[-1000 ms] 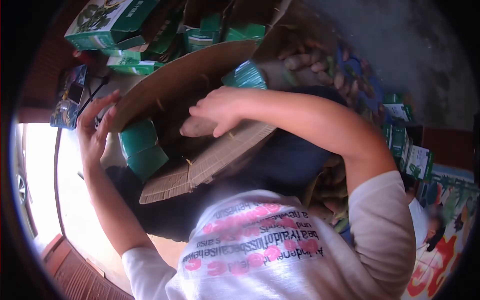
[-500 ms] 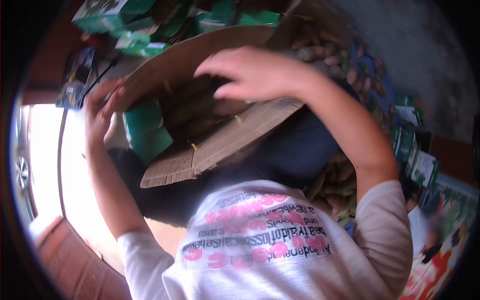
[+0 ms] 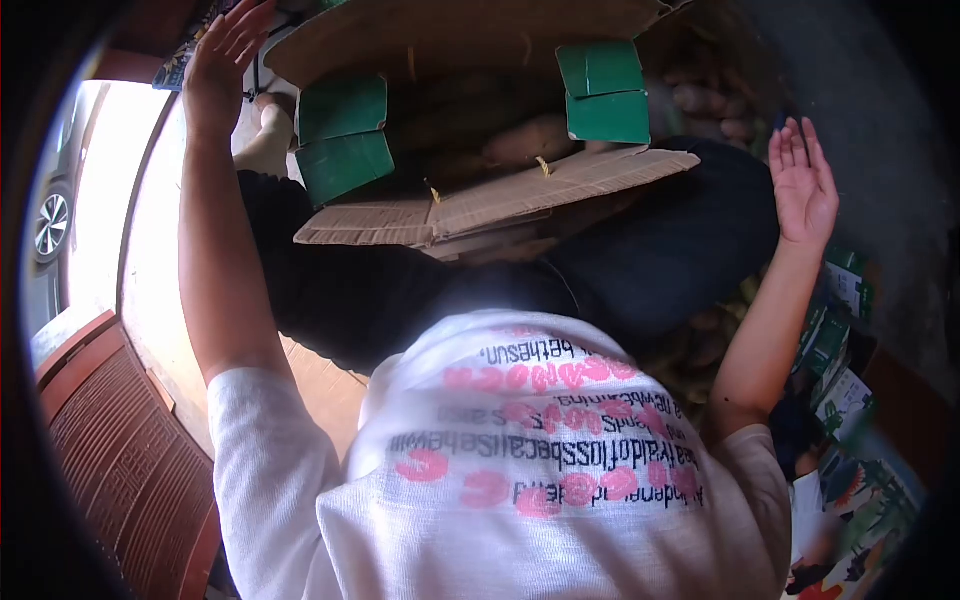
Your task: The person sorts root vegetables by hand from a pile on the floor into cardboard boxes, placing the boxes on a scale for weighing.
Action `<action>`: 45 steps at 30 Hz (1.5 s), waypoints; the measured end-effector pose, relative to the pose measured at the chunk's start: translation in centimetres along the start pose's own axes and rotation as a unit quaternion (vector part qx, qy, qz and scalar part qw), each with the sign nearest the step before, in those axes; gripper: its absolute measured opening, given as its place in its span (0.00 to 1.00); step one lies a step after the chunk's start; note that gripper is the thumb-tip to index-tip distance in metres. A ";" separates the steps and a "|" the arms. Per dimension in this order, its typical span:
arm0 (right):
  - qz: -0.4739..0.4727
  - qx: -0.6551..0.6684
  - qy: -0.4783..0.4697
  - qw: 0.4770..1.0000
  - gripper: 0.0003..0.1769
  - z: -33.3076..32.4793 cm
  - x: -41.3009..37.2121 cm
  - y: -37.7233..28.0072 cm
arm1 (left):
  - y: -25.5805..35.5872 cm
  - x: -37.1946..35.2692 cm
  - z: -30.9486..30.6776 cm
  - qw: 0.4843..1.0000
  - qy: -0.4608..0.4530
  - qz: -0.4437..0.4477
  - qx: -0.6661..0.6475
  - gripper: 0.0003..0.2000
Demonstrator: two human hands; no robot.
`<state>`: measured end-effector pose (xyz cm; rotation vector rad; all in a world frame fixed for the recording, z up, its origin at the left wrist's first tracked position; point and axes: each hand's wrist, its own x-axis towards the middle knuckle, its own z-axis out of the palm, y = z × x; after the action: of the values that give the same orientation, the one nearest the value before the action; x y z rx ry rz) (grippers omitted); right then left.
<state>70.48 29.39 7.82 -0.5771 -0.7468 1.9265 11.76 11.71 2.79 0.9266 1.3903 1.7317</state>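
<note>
An open cardboard box (image 3: 480, 212) stands before me between my legs, its brown long flaps spread and short yellow strings poking through the board. Two green end flaps (image 3: 608, 92) are folded over at its sides. Inside, in shadow, lie brownish tubers (image 3: 530, 140) that look like sweet potatoes. My left hand (image 3: 225, 65) is raised beyond the box's left corner, fingers stretched, holding nothing. Out to the right of the box, my right hand (image 3: 805, 190) is up with its palm showing and fingers extended, also without anything in it.
More tubers (image 3: 705, 100) are heaped on the floor behind the box to the right, with others near my right leg. Green-and-white cartons (image 3: 842, 400) stand at the right. A red-brown wooden piece of furniture (image 3: 130, 440) is at lower left. A bare foot (image 3: 268, 135) rests left of the box.
My right hand has swung from above the box out to the right. My left hand has left the box's edge and risen. The box's right green flap now shows folded in.
</note>
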 end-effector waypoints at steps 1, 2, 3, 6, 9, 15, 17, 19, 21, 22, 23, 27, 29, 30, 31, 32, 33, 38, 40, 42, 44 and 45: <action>-0.028 0.003 0.061 0.998 0.21 0.0 0.0 0.3 | 0.0 -0.2 0.0 1.000 -0.003 -0.004 0.001 0.25; -0.035 0.006 0.047 0.998 0.20 -0.3 -0.3 0.4 | -0.1 -0.7 0.1 1.000 0.008 -0.015 0.002 0.25; -0.045 0.009 0.029 0.999 0.20 -0.4 -0.2 0.4 | -0.1 -0.8 0.2 1.000 0.019 -0.022 0.004 0.25; -0.085 0.000 0.024 0.996 0.18 -0.2 -0.4 0.7 | 0.4 -1.2 0.9 0.998 0.045 -0.033 -0.007 0.24; -0.112 -0.012 0.017 0.993 0.16 0.6 -0.5 1.4 | 0.4 -1.0 1.2 0.997 0.056 -0.038 -0.033 0.24; -0.119 -0.135 0.024 0.983 0.16 1.1 -0.3 1.9 | 0.4 -0.6 1.2 0.998 0.047 -0.039 -0.033 0.23; -0.115 -0.164 0.019 0.979 0.16 1.1 -0.4 2.1 | -0.8 0.0 -0.2 0.997 0.036 -0.023 -0.066 0.21; -0.118 -0.133 0.005 0.984 0.15 1.6 -0.7 2.3 | -0.4 -0.6 -0.2 0.999 0.014 0.012 0.030 0.21; -0.133 -0.087 0.005 0.987 0.13 2.0 -1.0 2.3 | -0.5 -0.1 -0.6 0.999 0.042 -0.016 -0.013 0.23; -0.155 -0.082 0.019 0.984 0.13 1.9 -0.9 2.4 | -0.4 -0.1 -0.4 0.999 0.040 -0.019 -0.022 0.24; -0.162 -0.079 0.014 0.983 0.13 1.7 -1.1 2.4 | -1.1 0.3 -1.3 1.000 0.008 0.005 0.002 0.26; -0.188 -0.028 0.019 0.982 0.16 2.6 -1.7 1.9 | -1.1 0.3 -1.6 0.998 -0.042 0.020 0.032 0.27; -0.209 0.074 0.034 0.975 0.29 2.8 -2.0 1.2 | -1.2 0.2 -1.7 0.998 -0.044 0.012 0.054 0.28; -0.229 0.151 0.015 0.961 0.32 2.8 -2.4 0.3 | -0.9 0.1 -1.2 0.998 -0.040 0.010 0.053 0.28; -0.243 0.230 -0.002 0.942 0.35 2.9 -2.9 -0.3 | -0.8 0.0 -1.1 0.998 -0.052 0.027 0.037 0.27; -0.252 0.309 -0.018 0.917 0.38 2.7 -3.4 -0.5 | -0.7 -0.1 -1.1 0.998 -0.042 0.016 0.040 0.27; -0.255 0.294 -0.052 0.920 0.44 2.2 -3.8 -0.8 | -0.5 -0.2 -0.8 0.999 -0.030 0.006 0.041 0.27; -0.206 0.246 -0.066 0.945 0.40 1.8 -4.8 -0.1 | -0.7 0.0 -1.2 1.000 -0.013 -0.011 0.026 0.26; -0.194 0.286 -0.014 0.938 0.34 1.5 -4.4 0.3 | -1.0 0.1 -1.3 1.000 -0.018 0.009 0.015 0.26; -0.202 0.298 -0.020 0.933 0.30 0.9 -4.3 0.3 | -1.2 0.3 -1.4 1.000 -0.027 0.013 0.008 0.26; -0.198 0.298 -0.023 0.934 0.26 0.4 -4.4 0.5 | -1.1 0.1 -1.2 0.999 -0.035 0.005 0.004 0.26; -0.192 0.292 -0.024 0.937 0.25 0.2 -4.6 0.7 | -1.0 0.0 -1.2 0.999 -0.039 0.007 -0.003 0.26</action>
<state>71.89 24.93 7.82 -0.0101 -0.2554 1.6789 10.84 11.31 1.64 0.9923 1.3317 1.6909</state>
